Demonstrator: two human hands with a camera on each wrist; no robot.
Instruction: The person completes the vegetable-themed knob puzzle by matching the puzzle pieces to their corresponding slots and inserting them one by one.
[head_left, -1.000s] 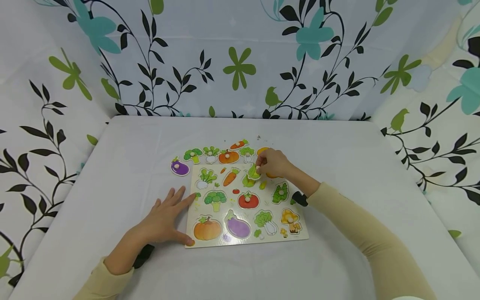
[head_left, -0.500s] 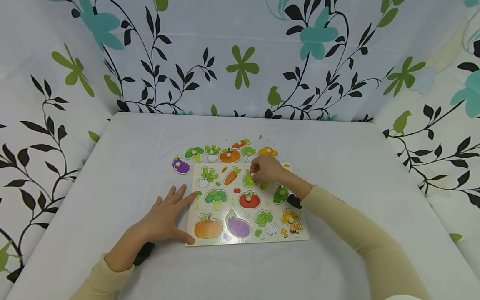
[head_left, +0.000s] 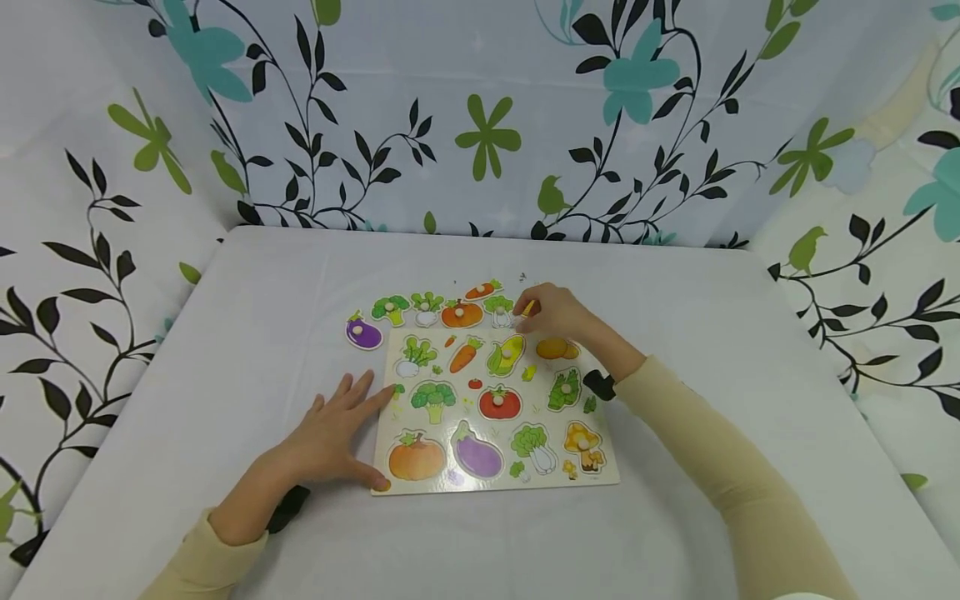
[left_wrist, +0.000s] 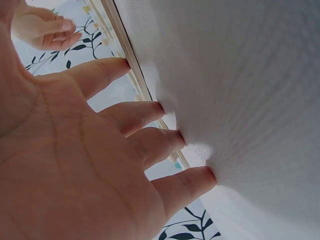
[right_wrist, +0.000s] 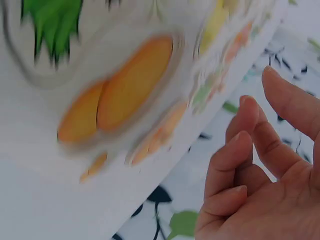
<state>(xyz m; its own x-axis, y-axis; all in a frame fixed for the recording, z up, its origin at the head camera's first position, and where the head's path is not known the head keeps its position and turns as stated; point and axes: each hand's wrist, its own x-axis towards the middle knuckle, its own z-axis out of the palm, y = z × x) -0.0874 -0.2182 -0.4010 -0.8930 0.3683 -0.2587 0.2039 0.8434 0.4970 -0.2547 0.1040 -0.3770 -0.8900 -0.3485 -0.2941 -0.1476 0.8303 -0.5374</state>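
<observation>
Patterned cloth (head_left: 487, 50) hangs behind a white-draped surface (head_left: 315, 292). On that surface, seen from the head, lies a puzzle board (head_left: 543, 408). Corn (head_left: 506, 356), a tomato (head_left: 499, 403), a leafy green (head_left: 564, 389) and mushrooms (head_left: 583, 446) look already seated in it. Seven pieces seem left, off the far left corner and along the far edge: eggplant (head_left: 364, 334), broccoli (head_left: 391, 310), radish (head_left: 427, 308), pumpkin (head_left: 461, 314), carrot (head_left: 483, 291), cabbage (head_left: 498, 311) and potato piece (head_left: 528, 308). By that count, rather less than half is done. The right hand (head_left: 558, 315) is over the potato piece, orange showing between its half-curled fingers; the left hand (head_left: 330, 442) lies spread, thumb on the board's near left corner

Left wrist: the fingers stand apart, tips down on the cloth, forefinger at the board's edge

Right wrist: the potato piece lies flat past the far edge; thumb and forefinger are parted with nothing visible between, so the grip seems loose, not yet pinching
</observation>
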